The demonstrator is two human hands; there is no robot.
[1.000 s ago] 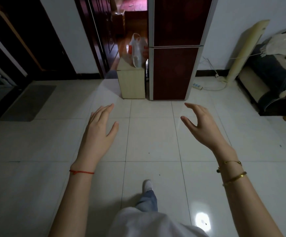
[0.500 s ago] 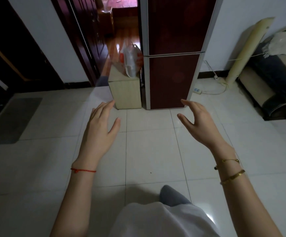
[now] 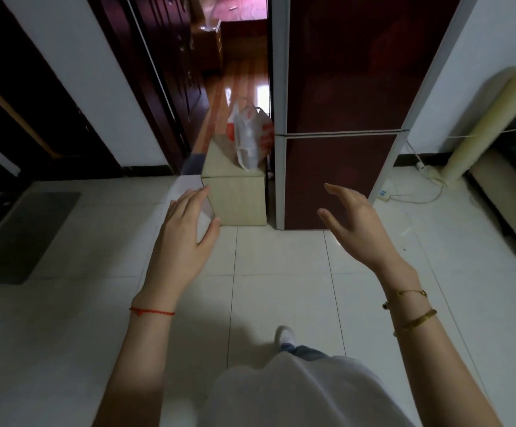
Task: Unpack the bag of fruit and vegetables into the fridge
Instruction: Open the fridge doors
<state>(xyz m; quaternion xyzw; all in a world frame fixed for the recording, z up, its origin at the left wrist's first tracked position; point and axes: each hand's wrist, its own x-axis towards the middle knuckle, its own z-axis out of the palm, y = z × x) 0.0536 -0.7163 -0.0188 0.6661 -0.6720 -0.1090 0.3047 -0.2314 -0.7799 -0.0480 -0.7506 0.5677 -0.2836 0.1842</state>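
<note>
A white plastic bag (image 3: 250, 137) with red print stands on a low beige cabinet (image 3: 238, 195), just left of a tall dark red fridge (image 3: 340, 167). Both fridge doors are closed. My left hand (image 3: 186, 238) is held out in front of me, fingers relaxed and empty, short of the cabinet's front left corner. My right hand (image 3: 355, 226) is raised palm inward, fingers loosely spread and empty, in front of the fridge's lower door. Neither hand touches anything.
A doorway to a room with a wooden floor opens behind the cabinet. A dark mat (image 3: 25, 235) lies on the white tiled floor at left. A power strip (image 3: 383, 194) with cables, a rolled cream mat (image 3: 491, 118) and dark furniture (image 3: 515, 192) stand right of the fridge.
I have walked closer to the fridge and cabinet, which now look larger. Both hands stay raised, open and empty.
</note>
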